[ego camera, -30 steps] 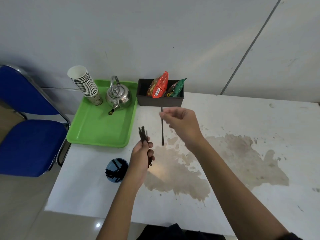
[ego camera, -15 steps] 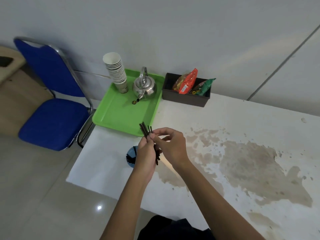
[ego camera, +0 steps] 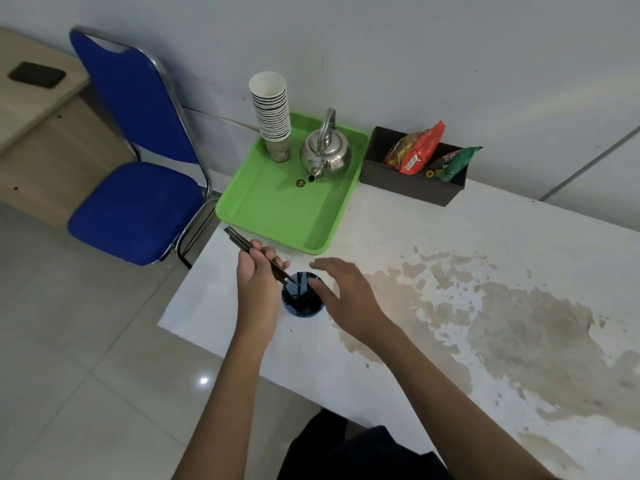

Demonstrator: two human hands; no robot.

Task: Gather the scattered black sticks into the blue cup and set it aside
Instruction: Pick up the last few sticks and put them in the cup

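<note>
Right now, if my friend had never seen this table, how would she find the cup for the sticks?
Start at the green tray in the table's far left corner, then come toward the near edge. Between the left hand and the right hand stands the blue cup. Unlike the pale paper cups stacked on the tray, it is dark blue with black sticks inside.

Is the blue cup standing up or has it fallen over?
Standing up. The blue cup shows its round open mouth facing upward, with black sticks inside.

Black sticks (ego camera: 242, 241), blue cup (ego camera: 302, 309)
</note>
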